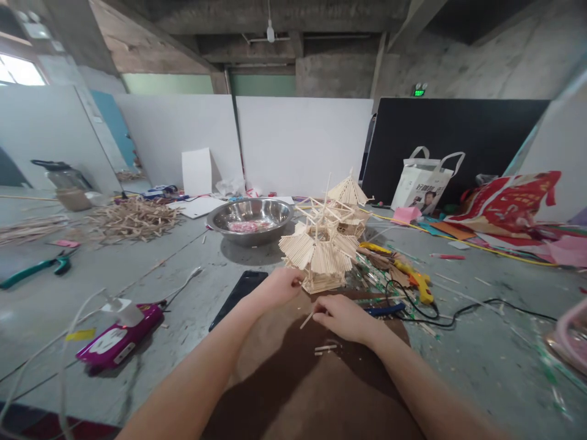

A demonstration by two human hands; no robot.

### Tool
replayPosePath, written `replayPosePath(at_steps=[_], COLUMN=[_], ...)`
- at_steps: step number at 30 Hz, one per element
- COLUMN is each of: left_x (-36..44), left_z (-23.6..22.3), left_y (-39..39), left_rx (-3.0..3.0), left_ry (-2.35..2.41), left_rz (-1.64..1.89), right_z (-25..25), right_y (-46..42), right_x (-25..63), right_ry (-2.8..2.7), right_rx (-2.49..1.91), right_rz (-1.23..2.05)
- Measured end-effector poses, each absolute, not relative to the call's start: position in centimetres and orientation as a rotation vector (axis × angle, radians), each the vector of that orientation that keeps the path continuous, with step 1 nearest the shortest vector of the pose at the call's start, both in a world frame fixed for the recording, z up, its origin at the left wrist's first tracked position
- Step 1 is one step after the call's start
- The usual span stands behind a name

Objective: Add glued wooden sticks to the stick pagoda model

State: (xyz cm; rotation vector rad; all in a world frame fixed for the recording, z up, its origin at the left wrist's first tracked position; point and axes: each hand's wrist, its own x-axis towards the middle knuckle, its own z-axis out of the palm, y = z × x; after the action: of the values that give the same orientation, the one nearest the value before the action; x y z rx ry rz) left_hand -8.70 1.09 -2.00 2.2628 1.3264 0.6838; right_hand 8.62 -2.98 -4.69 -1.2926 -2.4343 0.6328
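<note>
A small pavilion model (321,250) built of thin wooden sticks stands upright in front of me, with a flared, many-sided roof and a low stick base. My left hand (283,286) is at the left side of that base, its fingers curled in and closed against it; the fingertips are partly hidden. Just in front of the base, my right hand (342,315) pinches a short wooden stick (306,320) that slants down to the left. Several short stick pieces (325,348) lie on the brown board (293,379) below my hands.
Behind the model stands another stick tower (348,192). A steel basin (215,223) and a black phone (238,296) are to the left. A yellow glue gun (415,278) with a black cord lies right, near blue-handled pliers (385,310). A purple power strip (121,339) sits far left.
</note>
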Motion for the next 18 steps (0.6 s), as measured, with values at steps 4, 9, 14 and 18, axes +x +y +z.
replayPosePath(at_steps=[4,9,14,18], left_x=[-5.2,-0.9,0.9,1.4], left_z=[0.8,1.8,1.7,1.5], left_y=[1.2,3.3,5.1,5.5], left_rx=[1.459,0.877,0.751,0.746], left_ry=[0.999,0.699,0.637,0.640], left_rz=[1.157,1.447,1.554,1.592], right_z=[-5.2,-5.5,-5.4,-5.5], right_y=[-3.0,-3.1,-3.0,-2.8], right_x=[8.1,7.9,8.1,8.3], right_ry=[-2.517,-2.530,-2.525,-2.514], right_rx=[-1.283,-1.290,-1.273,-1.254], right_rz=[0.575,0.543,0.497,0.531])
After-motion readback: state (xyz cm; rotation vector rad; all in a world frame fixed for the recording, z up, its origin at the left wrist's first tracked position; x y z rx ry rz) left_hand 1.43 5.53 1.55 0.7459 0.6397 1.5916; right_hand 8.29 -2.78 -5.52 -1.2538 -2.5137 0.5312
